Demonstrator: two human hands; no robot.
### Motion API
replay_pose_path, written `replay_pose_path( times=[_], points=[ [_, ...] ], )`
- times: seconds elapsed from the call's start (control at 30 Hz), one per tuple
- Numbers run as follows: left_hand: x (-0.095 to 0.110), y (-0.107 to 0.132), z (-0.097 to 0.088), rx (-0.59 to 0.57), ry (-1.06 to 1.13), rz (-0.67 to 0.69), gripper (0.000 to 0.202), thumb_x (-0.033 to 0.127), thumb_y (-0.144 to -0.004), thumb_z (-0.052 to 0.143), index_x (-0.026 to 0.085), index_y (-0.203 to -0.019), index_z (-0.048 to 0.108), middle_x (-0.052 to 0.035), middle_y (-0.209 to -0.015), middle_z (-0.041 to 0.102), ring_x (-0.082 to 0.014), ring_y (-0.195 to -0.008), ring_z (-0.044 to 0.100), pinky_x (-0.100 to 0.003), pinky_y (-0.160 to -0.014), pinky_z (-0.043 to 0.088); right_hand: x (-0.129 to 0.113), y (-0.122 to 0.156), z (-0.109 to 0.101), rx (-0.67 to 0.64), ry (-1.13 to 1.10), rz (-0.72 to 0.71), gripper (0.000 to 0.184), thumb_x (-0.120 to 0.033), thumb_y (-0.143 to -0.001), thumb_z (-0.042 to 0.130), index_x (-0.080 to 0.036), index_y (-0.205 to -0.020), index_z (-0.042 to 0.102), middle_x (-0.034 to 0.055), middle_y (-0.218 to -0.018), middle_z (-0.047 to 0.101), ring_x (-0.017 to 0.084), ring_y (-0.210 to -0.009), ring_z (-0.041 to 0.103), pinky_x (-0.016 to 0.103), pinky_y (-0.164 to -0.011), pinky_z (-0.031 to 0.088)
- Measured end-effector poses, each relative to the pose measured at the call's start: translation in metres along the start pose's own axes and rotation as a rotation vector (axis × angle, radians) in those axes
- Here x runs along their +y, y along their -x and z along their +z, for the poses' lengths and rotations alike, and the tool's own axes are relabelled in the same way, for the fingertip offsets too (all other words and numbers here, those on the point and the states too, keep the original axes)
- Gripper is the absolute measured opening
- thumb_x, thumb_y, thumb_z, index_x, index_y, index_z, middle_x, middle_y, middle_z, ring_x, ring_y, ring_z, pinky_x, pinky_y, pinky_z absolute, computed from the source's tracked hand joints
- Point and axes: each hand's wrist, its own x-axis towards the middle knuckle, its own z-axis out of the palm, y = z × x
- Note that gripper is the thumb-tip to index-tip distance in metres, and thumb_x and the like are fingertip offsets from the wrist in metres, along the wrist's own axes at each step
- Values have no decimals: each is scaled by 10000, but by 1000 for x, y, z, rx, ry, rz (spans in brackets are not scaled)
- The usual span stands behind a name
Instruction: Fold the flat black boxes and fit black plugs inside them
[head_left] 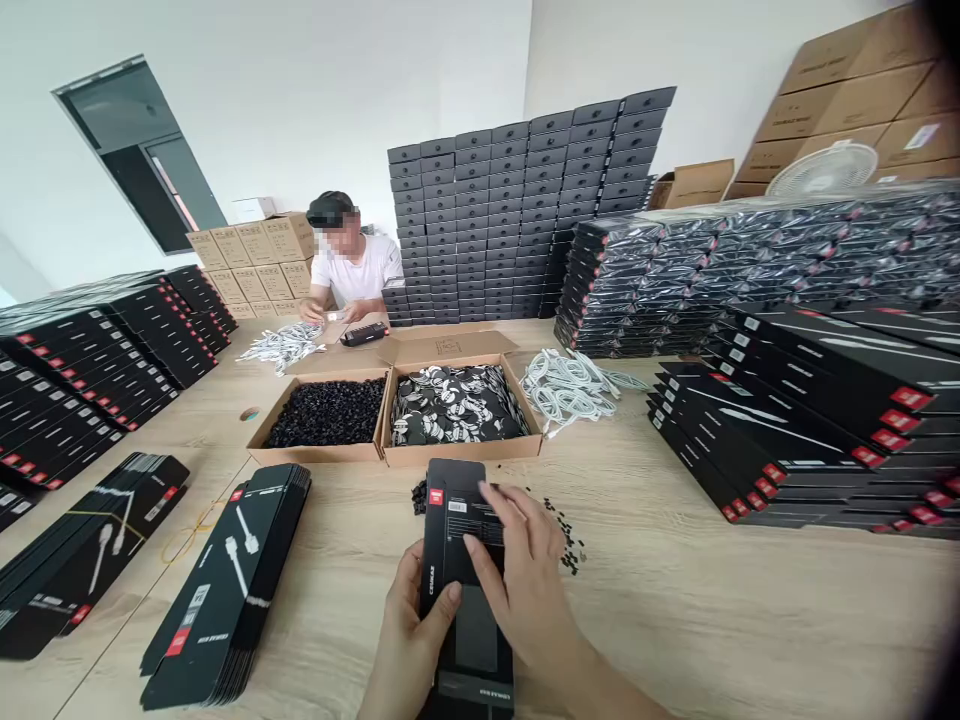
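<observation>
A slim black carton [459, 520] is held nearest the lens, low in the middle of the view, over the table [712, 620] with its length running away from the person. The left hand [409, 640] is closed about its left edge, thumb pressed on the front. The right hand [525, 580] is laid on top with fingers spread flat, curled round nothing.

The carton is judged to be light and thin-walled — card that would crease under a hard pinch — and its printed finish looks smooth, perhaps slippery. It is best taken by the long edges, where the folds lend stiffness, rather than by the broad face.

At the left, fanned stacks of flat sleeves [225, 590] are laid on the table. Behind the carton, two open brown boxes are set side by side, one filled with small black parts [328, 412], the other with patterned packets [455, 404]. Loose black bits [566, 540] are scattered just right of the carton. A heap of white cables [570, 385] lies beyond them, and stacked black packs [810, 420] are ranged further right.

The carton's underside is hidden, and whether its duller near part is a drawn-out tray or a flap cannot be told. Its label is too small to be read — as is what the seated co-worker [352, 265] across the table is handling.
</observation>
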Motion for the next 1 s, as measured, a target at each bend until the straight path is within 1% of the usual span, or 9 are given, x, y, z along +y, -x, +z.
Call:
replay_pose_path(
  times=[0.1,0.23,0.33,0.43,0.6,0.67,0.77,0.87,1.0],
  points=[
    [-3,2,0,-28,-124,37,415,333,-811,677,222,-1207,620,-99,-1280,656,-283,-1216,572,-399,-1046,442,-3,-14,-17,-67,183,-79,325,-367,-889,575,-279,-1201,560,106,-1216,609,338,-1145,495,532,-987,315],
    [-2,7,-7,-96,-241,37,586,322,-845,626,241,-1406,475,-97,-1431,547,-295,-1355,447,-438,-1123,366,-10,-34,-38,-254,189,33,90,-328,-845,623,-246,-859,590,54,-936,669,286,-950,549,468,-860,381],
    [-1,11,-8,-108,-348,61,573,312,-875,572,234,-1429,447,-77,-1477,492,-269,-1416,354,-420,-1167,290,-14,-40,-43,-326,136,14,199,-290,-898,525,-232,-708,508,3,-750,622,228,-817,563,470,-890,361],
    [-2,14,-1,-42,-377,71,620,325,-834,620,207,-1421,460,-100,-1451,521,-286,-1398,384,-420,-1154,309,-15,-40,-38,-354,65,-18,218,-249,-903,490,-234,-686,466,-49,-641,560,180,-696,550,486,-972,308],
    [-5,19,18,44,-418,-13,1291,314,-479,889,119,-1528,163,-196,-1517,399,-378,-1396,360,-478,-1143,298,-24,-34,-22,-332,-64,96,136,-266,-892,498,-255,-760,528,-23,-664,637,245,-883,548,414,-868,378],
    [-6,21,25,48,-389,-23,1359,285,-441,893,101,-1533,106,-218,-1521,382,-377,-1407,338,-467,-1148,285,-32,-32,-19,-292,-109,79,115,-256,-900,484,-263,-817,563,-21,-703,674,247,-906,551,414,-883,372],
    [-8,20,31,14,-225,-25,1215,273,-556,831,110,-1530,123,-200,-1514,404,-330,-1413,345,-407,-1150,298,-38,-33,-14,-205,-137,39,142,-272,-913,474,-259,-848,599,4,-813,694,249,-938,551,417,-896,382],
    [-10,14,29,37,-63,-12,892,332,-715,734,139,-1476,310,-163,-1507,432,-292,-1398,380,-371,-1137,326,-28,-39,-11,-199,-233,39,154,-301,-924,474,-243,-916,616,31,-899,688,250,-978,567,423,-926,405],
    [-15,4,18,-26,113,-29,525,385,-804,667,195,-1282,563,-125,-1373,593,-287,-1305,505,-380,-1076,409,0,-35,-12,-128,-354,82,330,-393,-946,463,-268,-1247,518,61,-1284,577,240,-1217,503,423,-1055,373]
  ],
)
